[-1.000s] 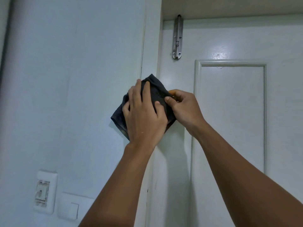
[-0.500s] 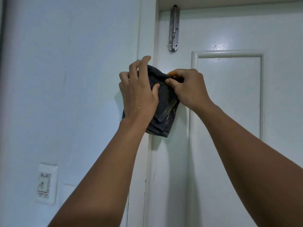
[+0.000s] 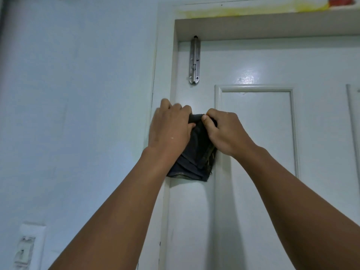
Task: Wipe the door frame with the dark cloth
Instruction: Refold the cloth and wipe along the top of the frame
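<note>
The dark cloth [image 3: 196,160] is folded in several layers and hangs against the left side of the white door frame [image 3: 165,71], where frame and door meet. My left hand [image 3: 169,131] lies over the cloth's left part, fingers curled over its top edge and reaching onto the frame. My right hand [image 3: 224,131] pinches the cloth's top right edge between thumb and fingers. The cloth's lower edge hangs free below both hands.
A metal slide bolt [image 3: 194,61] is fixed upright on the white door [image 3: 253,133] above the hands. The frame's top bar [image 3: 253,14] has yellow stains. A wall switch [image 3: 27,248] sits at lower left on the pale wall [image 3: 78,114].
The cloth went from spread diagonally under my left hand to a narrower folded bundle hanging down. Both hands closed in on its top edge. The view tilted up, showing the frame's top.
</note>
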